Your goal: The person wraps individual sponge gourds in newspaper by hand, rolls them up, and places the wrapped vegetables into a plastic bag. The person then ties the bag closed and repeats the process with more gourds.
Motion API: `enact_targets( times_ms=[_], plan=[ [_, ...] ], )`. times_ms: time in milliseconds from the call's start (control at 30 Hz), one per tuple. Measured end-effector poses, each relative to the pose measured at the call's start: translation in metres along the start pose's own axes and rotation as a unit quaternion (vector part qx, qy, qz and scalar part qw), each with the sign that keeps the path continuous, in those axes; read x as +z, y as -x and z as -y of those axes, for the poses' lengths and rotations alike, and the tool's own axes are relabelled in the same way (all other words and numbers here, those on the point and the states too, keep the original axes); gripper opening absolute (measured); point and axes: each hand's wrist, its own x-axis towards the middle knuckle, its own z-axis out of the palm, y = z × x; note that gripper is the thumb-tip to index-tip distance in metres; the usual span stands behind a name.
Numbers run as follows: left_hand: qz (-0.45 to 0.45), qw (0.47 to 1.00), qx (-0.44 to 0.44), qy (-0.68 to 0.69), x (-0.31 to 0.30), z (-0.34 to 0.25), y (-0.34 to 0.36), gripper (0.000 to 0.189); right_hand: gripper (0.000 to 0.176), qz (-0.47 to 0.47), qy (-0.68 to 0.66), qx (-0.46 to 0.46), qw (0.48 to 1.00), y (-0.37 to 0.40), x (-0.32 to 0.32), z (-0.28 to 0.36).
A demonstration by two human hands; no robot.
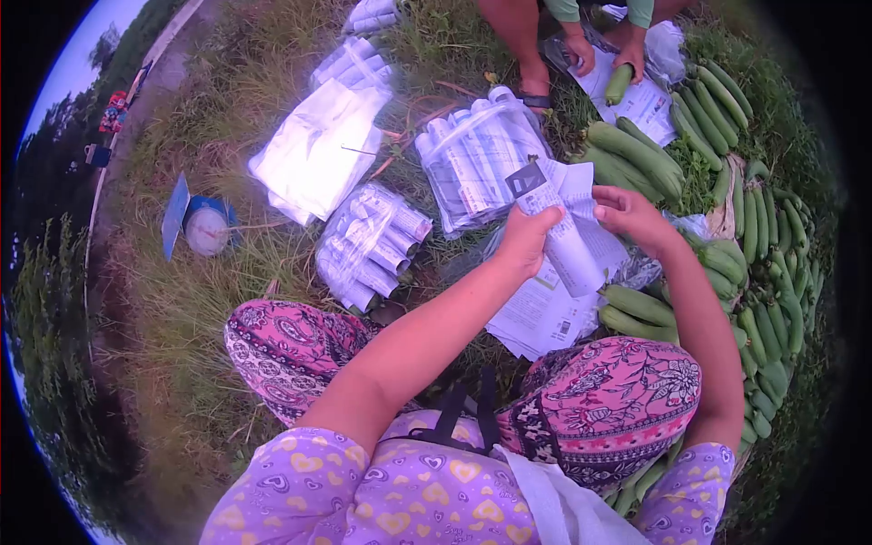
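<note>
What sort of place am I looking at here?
Outdoors, probably a grassy spot where produce is wrapped by hand. The signs: grass all around, heaped green vegetables, and bundled paper rolls on the ground.

A lilac shirt [436, 495] scattered with yellow hearts sits at six o'clock, with pink trousers [609, 400] in black-and-white floral patterning at four. Towards three, the rolled paper [572, 250] is white with grey print, and beyond it gourds [752, 222] are green; the blue scale [207, 230] with its pale dial lies at nine.
</note>
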Motion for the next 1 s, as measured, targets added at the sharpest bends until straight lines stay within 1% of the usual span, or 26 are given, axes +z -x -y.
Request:
enact_targets(
  times_ms=[33, 67, 100, 133, 167, 200, 233, 267, 333, 367, 433, 467, 500, 533, 567, 667, 700, 733, 800, 833, 933, 967, 1000],
  plan=[
    [-0.010, 1.000, 0.003, 0.004, 0.008, -0.011, -0.004, 0.034, 0.055, 0.049, 0.008, 0.037, 0.998, 0.005, -0.002, 0.036],
    [-0.033, 0.999, 0.041, 0.012, 0.016, -0.024, -0.006, 0.034, 0.055, 0.096, 0.016, 0.077, 0.992, 0.007, 0.001, 0.059],
    [-0.057, 0.995, 0.076, 0.022, 0.025, -0.037, -0.009, 0.034, 0.051, 0.091, -0.018, -0.021, 0.995, 0.003, 0.016, 0.069],
    [-0.079, 0.990, 0.110, 0.032, 0.028, -0.047, -0.014, 0.034, 0.052, 0.073, 0.094, -0.049, 0.992, 0.003, 0.031, 0.090],
    [-0.086, 0.986, 0.140, 0.038, 0.026, -0.058, -0.022, 0.038, 0.054, 0.052, 0.204, -0.076, 0.975, 0.005, 0.046, 0.115],
    [-0.086, 0.985, 0.130, 0.078, 0.023, -0.073, -0.028, 0.037, 0.056, 0.030, 0.310, -0.103, 0.945, 0.005, 0.060, 0.133],
    [-0.087, 0.982, 0.118, 0.117, 0.023, -0.091, -0.029, 0.036, 0.062, -0.024, 0.432, -0.211, 0.876, -0.002, 0.075, 0.132],
    [-0.087, 0.978, 0.105, 0.155, 0.021, -0.108, -0.031, 0.035, 0.065, -0.050, 0.443, -0.235, 0.864, -0.011, 0.090, 0.134],
    [-0.045, 0.987, 0.050, 0.144, 0.008, -0.150, -0.025, 0.030, 0.071, -0.098, 0.457, -0.280, 0.838, -0.031, 0.122, 0.141],
    [-0.026, 0.990, 0.021, 0.136, 0.001, -0.172, -0.019, 0.027, 0.069, -0.114, 0.427, -0.301, 0.845, -0.037, 0.134, 0.143],
    [-0.001, 0.999, -0.004, 0.049, -0.011, -0.214, -0.009, 0.024, 0.065, -0.141, 0.360, -0.341, 0.857, -0.048, 0.161, 0.146],
    [0.010, 1.000, -0.018, 0.006, -0.020, -0.230, -0.004, 0.023, 0.064, -0.078, 0.231, -0.325, 0.914, -0.051, 0.175, 0.146],
    [0.016, 1.000, 0.012, -0.021, -0.030, -0.241, 0.000, 0.023, 0.063, -0.015, 0.098, -0.302, 0.948, -0.053, 0.188, 0.147],
    [0.024, 0.998, 0.042, -0.048, -0.036, -0.254, 0.009, 0.022, 0.062, 0.048, -0.035, -0.271, 0.961, -0.054, 0.201, 0.152],
    [0.004, 0.998, 0.042, -0.049, -0.040, -0.264, 0.017, 0.024, 0.059, 0.096, -0.143, -0.230, 0.958, -0.051, 0.214, 0.157],
    [-0.031, 0.992, 0.108, -0.063, -0.070, -0.270, 0.015, 0.029, 0.062, 0.125, -0.099, -0.216, 0.963, -0.062, 0.234, 0.164],
    [-0.069, 0.984, 0.133, -0.093, -0.075, -0.272, 0.018, 0.033, 0.067, 0.066, -0.021, -0.250, 0.966, -0.060, 0.245, 0.173],
    [-0.099, 0.973, 0.171, -0.118, -0.079, -0.272, 0.020, 0.033, 0.068, 0.014, 0.053, -0.267, 0.962, -0.062, 0.255, 0.173],
    [-0.157, 0.943, 0.241, -0.168, -0.083, -0.269, 0.021, 0.034, 0.069, -0.095, 0.200, -0.292, 0.930, -0.067, 0.270, 0.172],
    [-0.158, 0.949, 0.220, -0.158, -0.087, -0.269, 0.020, 0.035, 0.069, -0.113, 0.202, -0.250, 0.940, -0.068, 0.276, 0.174],
    [-0.151, 0.964, 0.164, -0.142, -0.097, -0.272, 0.020, 0.037, 0.057, -0.084, 0.126, -0.290, 0.945, -0.087, 0.286, 0.158],
    [-0.143, 0.968, 0.145, -0.148, -0.101, -0.270, 0.023, 0.038, 0.052, -0.014, 0.030, -0.226, 0.974, -0.091, 0.288, 0.152],
    [-0.134, 0.971, 0.127, -0.154, -0.106, -0.269, 0.025, 0.039, 0.048, 0.056, -0.066, -0.156, 0.984, -0.092, 0.288, 0.148]
  ],
)
